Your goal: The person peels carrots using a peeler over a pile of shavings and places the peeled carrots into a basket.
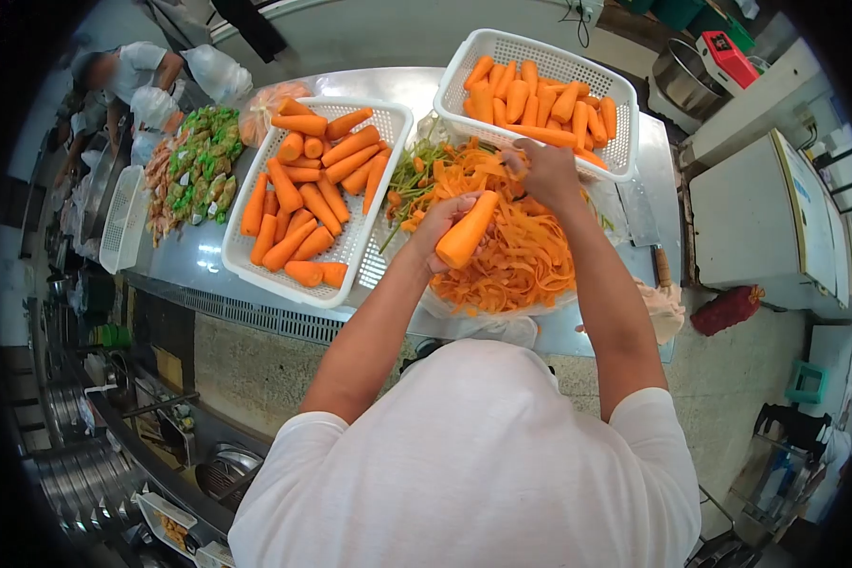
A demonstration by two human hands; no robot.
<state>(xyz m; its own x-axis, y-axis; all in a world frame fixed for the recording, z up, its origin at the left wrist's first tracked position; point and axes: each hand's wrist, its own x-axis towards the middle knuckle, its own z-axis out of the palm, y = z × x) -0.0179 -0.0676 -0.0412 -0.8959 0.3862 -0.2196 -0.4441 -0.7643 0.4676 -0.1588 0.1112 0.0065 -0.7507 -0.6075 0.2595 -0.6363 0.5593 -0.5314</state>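
Note:
A smooth orange carrot (pixel 467 230) lies in my left hand (pixel 437 227), its thick end toward me, above a heap of carrot peelings (pixel 521 260). My right hand (pixel 542 172) is closed at the far side of the heap, just beyond the carrot's thin end; what its fingers hold is too small to make out. Green stems (pixel 412 180) stick out at the heap's left. A white basket (pixel 358 275) of carrots stands to the left, and another white basket (pixel 454 99) with carrots stands at the back right.
On the metal table (pixel 426 81), a cleaver (pixel 642 216) lies at the right beside a pale cloth (pixel 663 310). Green-and-brown bundles (pixel 199 166) lie at the left. Other people (pixel 133 71) stand at the far left. A fridge (pixel 762 227) is at the right.

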